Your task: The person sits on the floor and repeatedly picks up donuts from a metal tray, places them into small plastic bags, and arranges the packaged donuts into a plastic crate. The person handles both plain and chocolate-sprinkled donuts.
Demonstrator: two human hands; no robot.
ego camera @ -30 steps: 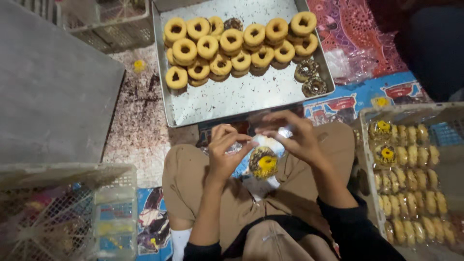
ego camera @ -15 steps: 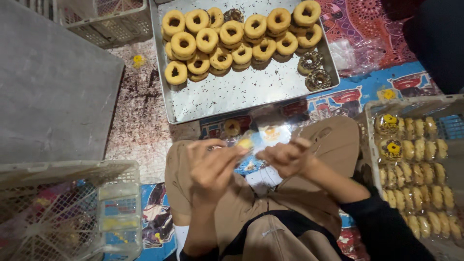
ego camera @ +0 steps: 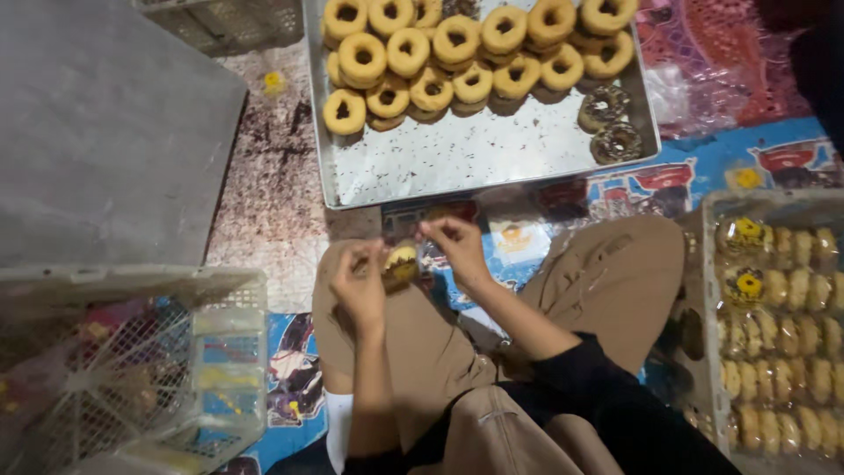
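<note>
both hands meet over the lap on one doughnut in a clear wrapper: the left hand has its fingers curled round the near side of it, and the right hand pinches the wrapper's top edge between thumb and fingertips, so neither hand is open. to do this wrapping well, i judge the left should only cradle, not squeeze (the ring looks soft and its coating would smear on the film), while the right draws the film snug and keeps the pinch close to the doughnut so the wrap does not slacken. the doughnut is small, round and pale yellow, partly hidden by the fingers, held just above the tan trousers. beyond the knees lies a steel tray of yellow rings, with two dark ones at its right; a crate of wrapped pieces stands to the right.
</note>
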